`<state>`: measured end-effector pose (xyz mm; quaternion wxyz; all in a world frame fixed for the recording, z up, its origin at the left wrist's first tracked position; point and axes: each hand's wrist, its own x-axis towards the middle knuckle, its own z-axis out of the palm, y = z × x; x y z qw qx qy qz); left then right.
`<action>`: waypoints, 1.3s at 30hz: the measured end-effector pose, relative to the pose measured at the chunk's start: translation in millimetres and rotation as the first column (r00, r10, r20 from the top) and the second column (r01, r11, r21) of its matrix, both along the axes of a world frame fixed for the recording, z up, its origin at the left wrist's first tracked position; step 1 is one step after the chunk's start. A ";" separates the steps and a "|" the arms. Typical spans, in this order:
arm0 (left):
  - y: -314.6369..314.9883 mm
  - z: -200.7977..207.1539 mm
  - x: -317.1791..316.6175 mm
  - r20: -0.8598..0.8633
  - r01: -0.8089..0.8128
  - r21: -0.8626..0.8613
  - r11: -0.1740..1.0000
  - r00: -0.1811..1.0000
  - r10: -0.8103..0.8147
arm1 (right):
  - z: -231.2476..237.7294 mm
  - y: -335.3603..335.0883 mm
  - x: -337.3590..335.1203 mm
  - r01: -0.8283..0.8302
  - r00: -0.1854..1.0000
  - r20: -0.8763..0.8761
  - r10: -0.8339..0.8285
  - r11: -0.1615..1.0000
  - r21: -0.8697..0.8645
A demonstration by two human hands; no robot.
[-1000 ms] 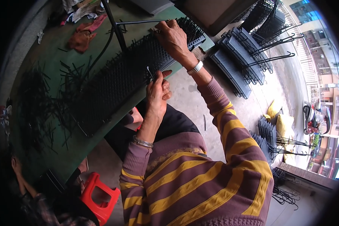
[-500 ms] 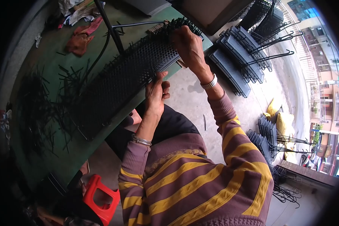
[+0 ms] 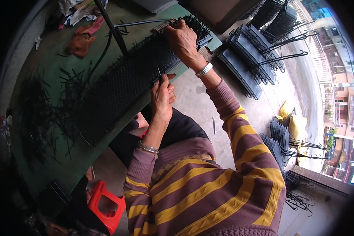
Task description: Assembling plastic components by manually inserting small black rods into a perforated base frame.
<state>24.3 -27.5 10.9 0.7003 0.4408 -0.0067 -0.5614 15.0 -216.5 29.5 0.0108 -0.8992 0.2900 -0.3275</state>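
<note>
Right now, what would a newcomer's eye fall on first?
Probably the yellow-and-purple striped knitted sweater, filling the lower middle. Above it, the bare right hand and bare left hand are at a long black perforated panel on the green table. A bright red plastic stool shows at lower left.

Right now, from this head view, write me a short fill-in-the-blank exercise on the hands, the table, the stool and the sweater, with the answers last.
1. The right hand is at the black perforated panel, which lies on a ____ table.
2. The left hand is lower in the picture than the ____ hand.
3. The stool at the lower left is ____.
4. The sweater has dull purple and ____ stripes.

Missing words: green; right; red; yellow.
</note>
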 end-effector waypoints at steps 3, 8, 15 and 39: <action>-0.3 4.2 0.4 -0.003 0.009 -0.011 1.000 1.000 -0.009 | 9.3 2.9 -1.8 0.046 0.992 -0.111 -0.066 0.985 -0.168; 3.4 1.2 -0.3 -0.013 -0.001 -0.014 1.000 1.000 0.001 | 21.6 27.6 -39.7 -0.136 0.991 0.054 0.126 0.954 0.268; -2.1 5.6 -3.7 0.008 -0.013 0.010 1.000 1.000 0.013 | 36.5 42.1 -64.5 -0.451 0.872 0.362 0.328 0.256 0.855; 0.6 3.0 -5.6 -0.018 0.042 -0.015 0.999 0.999 -0.042 | 9.5 8.5 -19.0 -0.091 0.970 0.235 0.065 0.991 0.100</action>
